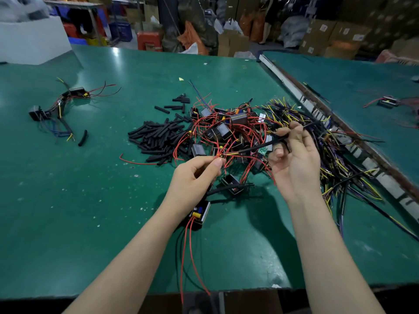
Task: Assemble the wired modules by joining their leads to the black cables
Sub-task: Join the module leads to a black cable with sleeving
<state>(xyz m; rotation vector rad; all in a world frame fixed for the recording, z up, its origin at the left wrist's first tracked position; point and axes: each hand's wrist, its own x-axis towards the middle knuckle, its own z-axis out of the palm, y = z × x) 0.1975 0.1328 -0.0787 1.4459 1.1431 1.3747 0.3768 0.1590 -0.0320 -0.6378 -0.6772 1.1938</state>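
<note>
Modules (223, 132): a heap of small black boxes with tangled red leads, on the green table (95, 200), just beyond both sets of fingertips.

Head view.
- Left hand (195, 175): thumb and forefinger pinched together on a red lead (229, 156) at the near edge of the heap; remaining fingers curled under.
- Right hand (294, 162): palm turned up, fingers partly curled, fingertips pinching a black cable (263, 146) that runs from them toward the left thumb. Whether cable and lead touch, cannot tell.
- Module (199, 214), single: open-topped black box with yellow and blue parts inside, below the left wrist, touching it or just under it; cannot tell which. Its two red leads trail to the near table edge.
- Module (233, 184), single: lying between the two wrists, a black cable across it.
- Cables (328, 159): loose bundle with yellow and purple ends, beyond and beside the right fingers.
- Sleeves (158, 139): pile of short black tube pieces, beyond the left fingers, touching the heap.
- Finished set (59, 105): modules with cables, well apart from the left hand, far left.
- Rail (340, 123): strip beyond the cable bundle.
</note>
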